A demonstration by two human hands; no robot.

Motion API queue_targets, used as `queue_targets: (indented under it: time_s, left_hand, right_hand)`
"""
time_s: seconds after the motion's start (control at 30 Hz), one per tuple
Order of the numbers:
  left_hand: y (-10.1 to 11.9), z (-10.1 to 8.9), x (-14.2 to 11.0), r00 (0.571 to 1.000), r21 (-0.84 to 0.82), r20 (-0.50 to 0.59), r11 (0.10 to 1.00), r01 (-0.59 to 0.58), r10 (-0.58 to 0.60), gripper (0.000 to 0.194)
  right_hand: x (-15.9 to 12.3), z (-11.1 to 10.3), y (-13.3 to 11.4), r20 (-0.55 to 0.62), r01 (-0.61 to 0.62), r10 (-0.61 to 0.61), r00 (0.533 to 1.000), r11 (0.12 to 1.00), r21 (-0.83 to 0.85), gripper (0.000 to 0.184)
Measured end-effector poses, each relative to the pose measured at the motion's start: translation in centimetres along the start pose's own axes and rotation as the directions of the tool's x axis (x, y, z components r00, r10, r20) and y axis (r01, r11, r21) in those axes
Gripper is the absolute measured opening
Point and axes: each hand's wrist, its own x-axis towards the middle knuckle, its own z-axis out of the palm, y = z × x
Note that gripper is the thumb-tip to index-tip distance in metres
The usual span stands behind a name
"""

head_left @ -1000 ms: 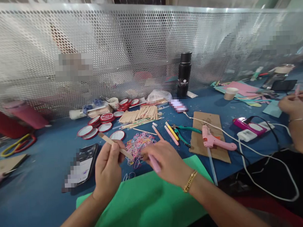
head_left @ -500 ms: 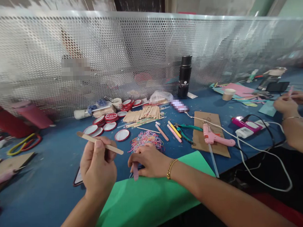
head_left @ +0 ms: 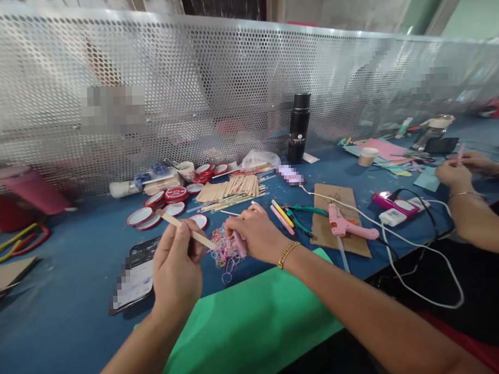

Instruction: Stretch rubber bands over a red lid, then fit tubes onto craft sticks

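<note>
My left hand [head_left: 178,266] is closed around a flat wooden craft stick [head_left: 198,238], which it holds tilted above the table. Between the fingers of my right hand [head_left: 259,233] is a short pink strip [head_left: 238,244]; whether it is paper or something stiffer I cannot tell. That hand is over the right side of a pile of coloured rubber bands [head_left: 223,259] and hides part of it. Under both forearms lies a green sheet [head_left: 246,329]. Beside my left hand rests a phone [head_left: 134,284] with its screen lit.
Behind the hands lie a heap of craft sticks [head_left: 233,188] and several red-rimmed lids [head_left: 140,216]. To the right are markers [head_left: 284,216], green-handled pliers [head_left: 302,220], a pink glue gun [head_left: 349,227] on cardboard [head_left: 322,236], and a looping white cable [head_left: 425,301]. A co-worker's hands [head_left: 457,171] are farther right.
My right hand has moved up and away from the green sheet with the pink strip, uncovering more rubber bands. My left hand, still with the craft stick, has shifted right, and more of the phone shows.
</note>
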Motion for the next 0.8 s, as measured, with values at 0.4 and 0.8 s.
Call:
queue_targets:
  time_s: [0.4, 0.8]
  left_hand:
    - [-1.4, 0.0, 1.8, 0.996, 0.084, -0.034, 0.993, 0.083, -0.080, 0.022]
    - [-1.7, 1.2, 2.4, 0.997, -0.003, 0.002, 0.997, 0.078, -0.078, 0.020]
  right_hand:
    - [-2.1, 3.1, -2.5, 0.156, 0.119, -0.128, 0.979, 0.991, 0.063, 0.028]
    - [-1.5, -1.4, 1.9, -0.046, -0.085, 0.083, 0.996, 0.995, -0.054, 0.019]
